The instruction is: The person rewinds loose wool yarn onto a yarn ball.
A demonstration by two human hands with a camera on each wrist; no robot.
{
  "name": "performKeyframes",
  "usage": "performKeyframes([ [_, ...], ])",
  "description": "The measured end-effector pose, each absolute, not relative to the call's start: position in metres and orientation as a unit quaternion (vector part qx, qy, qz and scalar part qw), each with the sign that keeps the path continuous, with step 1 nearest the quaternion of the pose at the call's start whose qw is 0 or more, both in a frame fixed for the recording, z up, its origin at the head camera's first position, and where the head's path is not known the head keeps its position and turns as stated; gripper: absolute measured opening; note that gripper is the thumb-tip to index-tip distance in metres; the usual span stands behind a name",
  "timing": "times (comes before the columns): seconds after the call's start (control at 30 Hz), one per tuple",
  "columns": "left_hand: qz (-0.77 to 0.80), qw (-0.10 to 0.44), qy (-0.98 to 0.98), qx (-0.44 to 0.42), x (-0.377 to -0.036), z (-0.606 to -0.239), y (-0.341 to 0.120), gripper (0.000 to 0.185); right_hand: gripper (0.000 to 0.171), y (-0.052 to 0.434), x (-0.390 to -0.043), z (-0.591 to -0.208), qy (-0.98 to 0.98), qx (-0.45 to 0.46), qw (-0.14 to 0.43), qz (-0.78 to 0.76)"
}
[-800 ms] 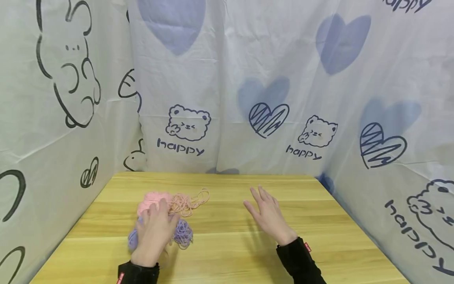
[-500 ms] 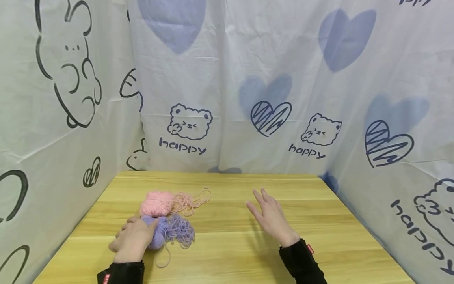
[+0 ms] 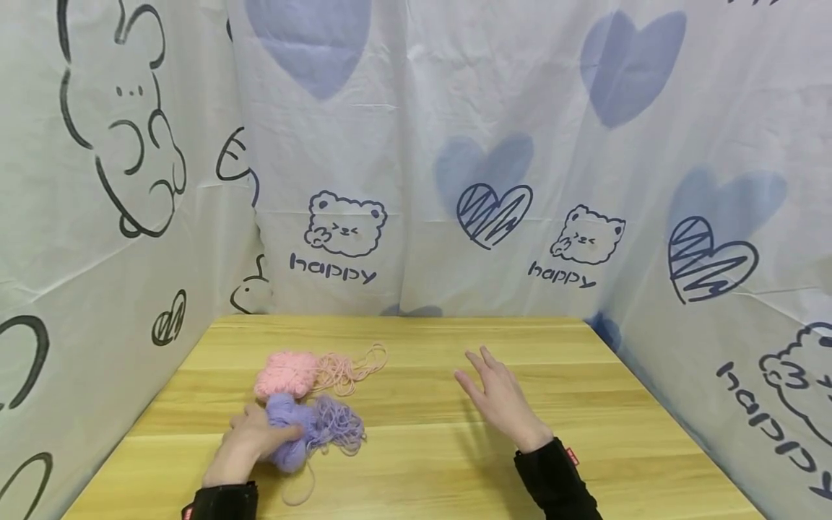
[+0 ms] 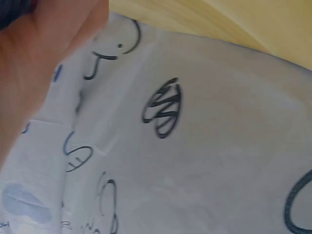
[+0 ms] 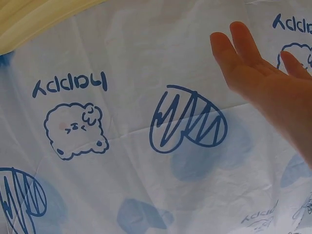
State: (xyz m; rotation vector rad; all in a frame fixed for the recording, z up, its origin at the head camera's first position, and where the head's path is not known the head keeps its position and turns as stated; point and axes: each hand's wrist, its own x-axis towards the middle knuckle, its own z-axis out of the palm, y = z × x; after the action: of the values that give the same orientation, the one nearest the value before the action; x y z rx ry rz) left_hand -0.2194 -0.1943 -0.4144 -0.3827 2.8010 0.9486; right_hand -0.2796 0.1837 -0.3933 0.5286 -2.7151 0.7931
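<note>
Two balls of yarn lie on one wooden table (image 3: 455, 462): one pink yarn ball (image 3: 286, 374), one purple yarn ball (image 3: 292, 426). Two hands show, a left hand (image 3: 250, 442) and a right hand (image 3: 500, 401).

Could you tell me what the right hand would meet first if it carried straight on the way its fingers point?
The right hand points up-left over bare table. That line probably passes right of the pink yarn, so the printed cloth backdrop looks first, though depth is unclear.

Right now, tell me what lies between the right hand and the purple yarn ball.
Only bare wooden tabletop lies between the right hand and the fuzzy purple yarn ball, apart from that ball's own loose purple strands. The head view shows this.
</note>
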Motion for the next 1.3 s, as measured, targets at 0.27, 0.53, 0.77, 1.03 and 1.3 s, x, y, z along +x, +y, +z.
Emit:
performKeyframes([
  [0.27,0.314,0.01,0.948,-0.058,-0.22,-0.376,-0.157,0.107,0.057,0.185,-0.279,-0.385,-0.916,0.196,0.132,0.324],
  [0.53,0.45,-0.08,0.885,0.087,-0.247,-0.319,-0.094,0.068,0.061,0.164,-0.279,-0.358,-0.851,0.246,0.09,0.456],
  [0.77,0.581,-0.126,0.788,0.16,-0.27,-0.291,-0.049,0.068,0.069,0.145,-0.289,-0.324,-0.705,0.277,-0.007,0.652],
  [1.03,0.684,-0.144,0.697,0.16,-0.284,-0.292,-0.038,0.055,0.067,0.131,-0.31,-0.322,-0.59,0.3,-0.06,0.747],
  [1.3,0.702,-0.161,0.674,0.164,-0.294,-0.296,-0.038,0.052,0.052,0.125,-0.317,-0.327,-0.581,0.323,-0.099,0.74],
])
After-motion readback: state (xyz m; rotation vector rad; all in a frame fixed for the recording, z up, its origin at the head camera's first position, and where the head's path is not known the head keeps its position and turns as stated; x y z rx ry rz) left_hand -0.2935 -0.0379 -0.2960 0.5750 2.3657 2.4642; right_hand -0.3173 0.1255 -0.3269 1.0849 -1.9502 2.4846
